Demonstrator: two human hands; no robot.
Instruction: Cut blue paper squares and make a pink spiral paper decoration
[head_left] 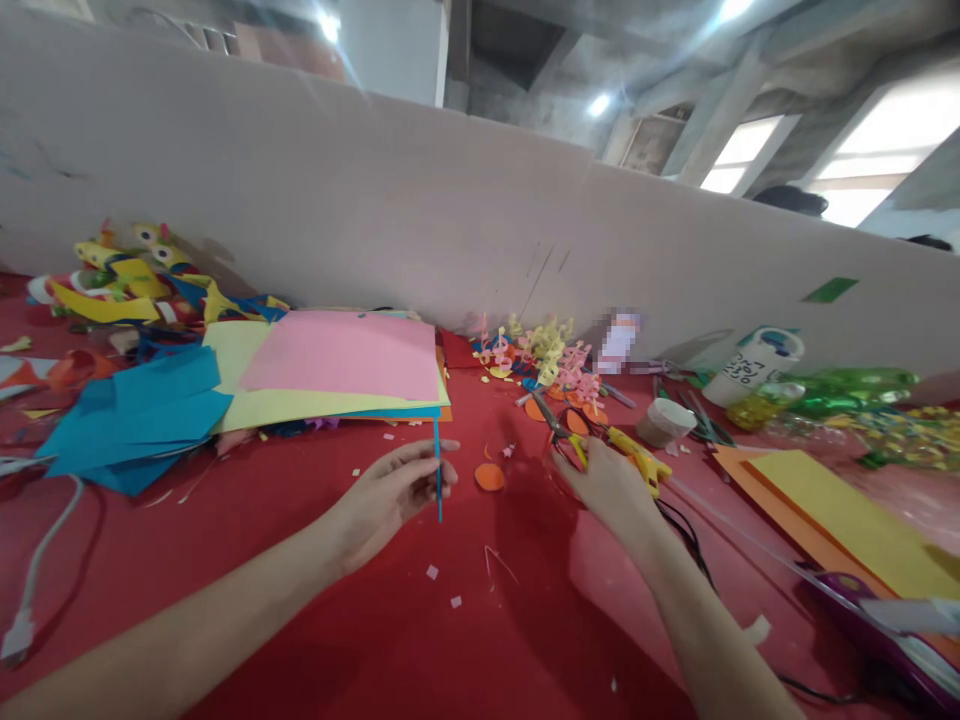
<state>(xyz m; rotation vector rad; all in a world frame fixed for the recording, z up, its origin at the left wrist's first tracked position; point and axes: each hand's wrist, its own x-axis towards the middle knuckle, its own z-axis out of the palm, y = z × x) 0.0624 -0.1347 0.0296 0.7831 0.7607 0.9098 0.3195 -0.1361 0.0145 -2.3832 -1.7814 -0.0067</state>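
Note:
My left hand (401, 490) is closed, pinching a narrow blue paper strip (439, 470) upright between thumb and fingers. My right hand (604, 480) has its fingers on the yellow handle of a pair of scissors (555, 425), whose blades point away and to the left. Close beside that hand lies a yellow glue gun (637, 458), partly covered by it. Between the hands an orange paper disc (490, 477) rests on the red tabletop (420, 630).
Blue paper pieces (142, 410) and stacked pink and yellow sheets (345, 350) lie left. Curled paper bits (547, 350) sit by the white partition (375, 200). A paper cup (665, 422), a white bottle (754, 365), yellow sheets (862, 510) and a purple tool (885, 630) are right.

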